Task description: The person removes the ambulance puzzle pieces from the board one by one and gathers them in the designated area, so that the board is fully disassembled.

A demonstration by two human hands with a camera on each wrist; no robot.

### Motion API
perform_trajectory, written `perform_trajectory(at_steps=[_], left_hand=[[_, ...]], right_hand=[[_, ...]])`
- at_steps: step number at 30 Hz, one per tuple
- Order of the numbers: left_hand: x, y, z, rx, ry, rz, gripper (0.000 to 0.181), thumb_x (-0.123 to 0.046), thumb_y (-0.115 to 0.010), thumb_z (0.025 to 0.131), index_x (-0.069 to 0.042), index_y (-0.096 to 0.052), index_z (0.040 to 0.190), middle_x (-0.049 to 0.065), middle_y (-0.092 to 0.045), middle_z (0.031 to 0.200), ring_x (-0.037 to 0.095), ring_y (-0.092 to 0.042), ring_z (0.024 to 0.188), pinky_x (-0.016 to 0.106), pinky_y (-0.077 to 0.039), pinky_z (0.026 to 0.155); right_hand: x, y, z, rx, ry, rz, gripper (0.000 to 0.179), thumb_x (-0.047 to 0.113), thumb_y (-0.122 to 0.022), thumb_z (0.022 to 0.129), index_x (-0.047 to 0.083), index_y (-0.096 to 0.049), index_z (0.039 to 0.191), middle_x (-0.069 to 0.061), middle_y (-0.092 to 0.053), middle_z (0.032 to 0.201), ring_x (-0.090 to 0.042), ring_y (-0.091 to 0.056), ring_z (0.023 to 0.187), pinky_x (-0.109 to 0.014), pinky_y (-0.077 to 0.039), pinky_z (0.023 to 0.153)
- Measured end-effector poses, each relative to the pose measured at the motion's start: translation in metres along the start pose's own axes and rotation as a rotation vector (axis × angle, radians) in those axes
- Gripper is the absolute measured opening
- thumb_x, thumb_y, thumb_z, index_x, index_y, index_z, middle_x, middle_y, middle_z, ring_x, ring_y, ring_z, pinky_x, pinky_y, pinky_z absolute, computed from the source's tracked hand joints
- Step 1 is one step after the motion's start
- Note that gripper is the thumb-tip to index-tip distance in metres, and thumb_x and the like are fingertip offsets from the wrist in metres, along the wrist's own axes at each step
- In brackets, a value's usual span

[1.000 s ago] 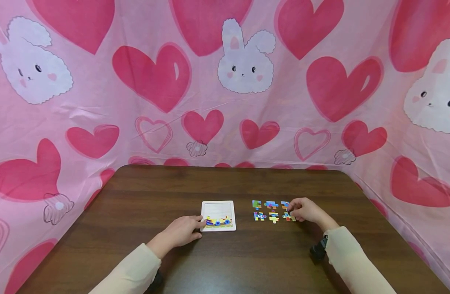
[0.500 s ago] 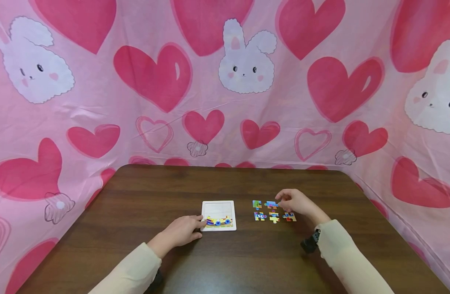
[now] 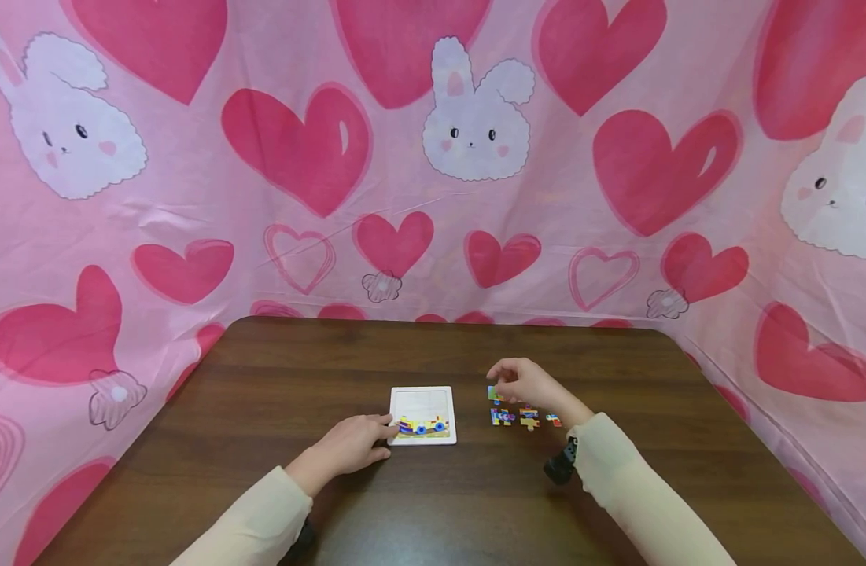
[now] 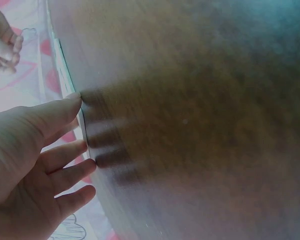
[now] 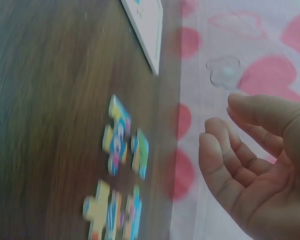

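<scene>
A white-framed puzzle board [image 3: 421, 399] lies on the table, with a yellow and blue vehicle picture filling its lower part. My left hand [image 3: 351, 444] rests its fingertips along the board's left edge, fingers fairly straight. To the right of the board, several loose jigsaw pieces [image 3: 502, 417] lie in two rows. Over the far row hovers my right hand [image 3: 528, 383], hiding part of it. In the right wrist view its fingers are loosely bent with a gap to the thumb, and nothing shows between them; a green-blue jigsaw piece [image 5: 140, 154] lies below.
The brown wooden table [image 3: 433, 503] reaches back to a pink cloth [image 3: 390, 165] printed with hearts and rabbits, which also hangs at both sides. A dark wrist camera [image 3: 561, 465] is strapped at my right cuff.
My right hand has moved left, from the rightmost jigsaw pieces across the far row to its left end. The left hand stays at the board's edge.
</scene>
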State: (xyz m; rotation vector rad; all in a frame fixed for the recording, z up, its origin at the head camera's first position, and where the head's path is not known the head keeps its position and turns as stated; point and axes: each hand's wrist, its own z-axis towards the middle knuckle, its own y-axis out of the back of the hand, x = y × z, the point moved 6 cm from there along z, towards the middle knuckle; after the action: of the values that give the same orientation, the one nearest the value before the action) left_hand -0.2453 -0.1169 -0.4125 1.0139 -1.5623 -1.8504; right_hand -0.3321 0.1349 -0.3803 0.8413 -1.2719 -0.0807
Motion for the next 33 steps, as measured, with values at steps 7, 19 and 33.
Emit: perform_trajectory(at_steps=[7,19,33], left_hand=[[0.0,0.0,0.001,-0.007,-0.009,0.015,0.041,-0.02,-0.07,0.082,-0.004,-0.062,0.119,0.019,-0.055,0.123,0.031,-0.055,0.11,0.044,-0.044,0.087],[0.001,0.0,0.001,-0.007,0.005,-0.009,0.04,-0.02,-0.07,0.082,-0.004,-0.063,0.118,0.018,-0.055,0.123,0.031,-0.055,0.109,0.045,-0.044,0.087],[0.001,0.001,0.0,-0.027,-0.026,-0.007,0.038,-0.018,-0.07,0.082,-0.004,-0.064,0.117,0.02,-0.057,0.121,0.032,-0.056,0.107,0.046,-0.045,0.084]], right_hand=[[0.017,-0.027,0.014,0.035,0.021,-0.044,0.019,-0.001,-0.063,0.083,-0.007,-0.06,0.101,-0.004,-0.052,0.067,-0.014,-0.05,0.054,-0.033,-0.048,0.052],[0.036,-0.074,0.026,0.112,0.052,-0.1,0.021,0.003,-0.066,0.083,-0.003,-0.061,0.102,-0.003,-0.053,0.067,-0.013,-0.048,0.052,-0.024,-0.042,0.048],[0.042,-0.119,0.042,0.168,0.094,-0.138,0.021,0.003,-0.069,0.079,0.002,-0.062,0.098,0.002,-0.05,0.066,-0.009,-0.044,0.054,-0.02,-0.037,0.048]])
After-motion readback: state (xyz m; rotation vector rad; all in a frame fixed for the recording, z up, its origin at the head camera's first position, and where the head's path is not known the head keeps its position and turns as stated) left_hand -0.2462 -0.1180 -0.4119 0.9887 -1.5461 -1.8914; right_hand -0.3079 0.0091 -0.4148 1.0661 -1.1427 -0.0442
